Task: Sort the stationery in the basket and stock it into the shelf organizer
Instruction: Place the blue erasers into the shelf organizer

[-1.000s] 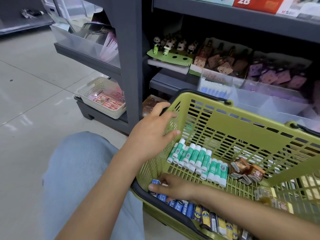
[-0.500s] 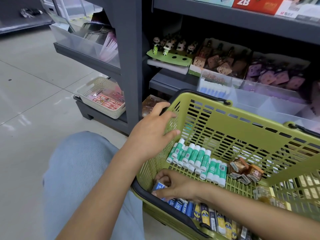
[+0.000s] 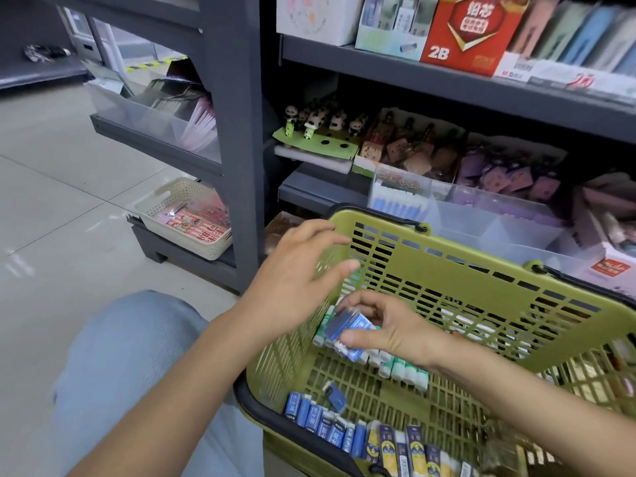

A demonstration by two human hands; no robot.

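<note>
A green plastic basket (image 3: 481,270) sits tilted in front of me. Inside my right hand (image 3: 389,328) pinches a small stack of blue erasers (image 3: 347,333), lifted above a row of green-and-white glue sticks (image 3: 402,368). More blue erasers (image 3: 323,421) and yellow-and-blue ones (image 3: 395,449) line the basket's near wall. My left hand (image 3: 299,280) hovers by the basket's left rim, fingers spread, holding nothing. Behind the basket stands the clear shelf organizer (image 3: 481,218) with blue items in its left compartment.
A dark grey shelf post (image 3: 237,132) rises left of the organizer. Panda pens (image 3: 320,122) and brown and purple keychains fill the shelf behind. A red 2B box (image 3: 471,32) stands above. A white woven basket (image 3: 186,222) sits low left. My knee (image 3: 130,373) is under the left arm.
My right hand has picked blue erasers off the basket's near wall and raised them over the glue sticks. My left hand has let go of the rim. The view tilted upward.
</note>
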